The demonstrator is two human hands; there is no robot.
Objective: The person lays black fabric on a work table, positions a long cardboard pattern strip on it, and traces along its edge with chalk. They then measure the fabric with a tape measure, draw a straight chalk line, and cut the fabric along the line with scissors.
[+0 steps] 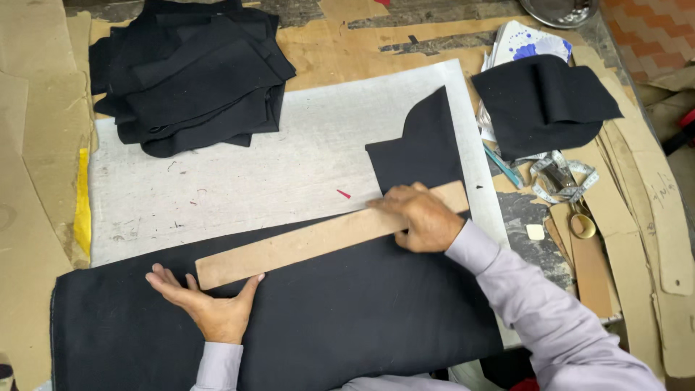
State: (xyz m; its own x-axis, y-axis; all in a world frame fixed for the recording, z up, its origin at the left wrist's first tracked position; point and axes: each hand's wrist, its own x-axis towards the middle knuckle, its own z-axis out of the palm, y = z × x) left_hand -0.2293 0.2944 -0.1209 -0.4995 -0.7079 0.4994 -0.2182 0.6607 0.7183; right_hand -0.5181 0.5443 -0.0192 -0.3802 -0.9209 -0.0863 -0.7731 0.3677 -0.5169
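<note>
A long, flat wooden ruler (329,235), pale tan and straight-edged, lies slantwise across a large piece of black cloth (326,318) spread on the worktable (340,51). Its lower end sits just beyond the fingertips of the left hand (206,304), which lies open and flat on the cloth, thumb touching the ruler's end, fingers spread out to the left of it. Its upper end runs out past the right hand (420,217), whose fingers are pressed flat on top of the ruler, loosely curled, not closed around it. Beyond the fingers lies a white underlay sheet (289,159). Farther off sit a stack of black cloth pieces (192,72), a folded black piece (543,101) and a measuring tape (565,177).
</note>
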